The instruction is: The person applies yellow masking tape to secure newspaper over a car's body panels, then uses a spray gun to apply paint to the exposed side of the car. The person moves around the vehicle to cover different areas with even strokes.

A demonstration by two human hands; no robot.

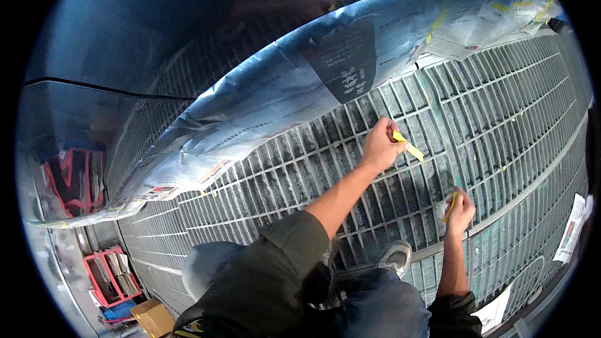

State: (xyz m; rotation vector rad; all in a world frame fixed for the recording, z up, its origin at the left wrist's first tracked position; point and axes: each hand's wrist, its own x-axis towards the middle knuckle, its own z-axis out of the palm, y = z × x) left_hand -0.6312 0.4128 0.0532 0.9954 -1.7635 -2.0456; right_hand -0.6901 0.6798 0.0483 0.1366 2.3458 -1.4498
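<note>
My left hand (383,147) is closed on a short yellow tape strip (411,149), out in front of me over the metal floor grating. Lower and to the right, my right hand (461,214) grips a tape roll (448,210) with a yellow edge, partly hidden by my fingers. Beyond both hands, newspaper masking (263,94) runs along the lower edge of a dark glossy car body (156,37), with yellow tape on it at the upper right.
A red-framed rack (98,273) with papers and a cardboard box (150,318) stand at the lower left. Loose paper sheets (570,228) lie at the right. The grating (507,119) spans the floor. My knees and one shoe (395,258) show below my arms.
</note>
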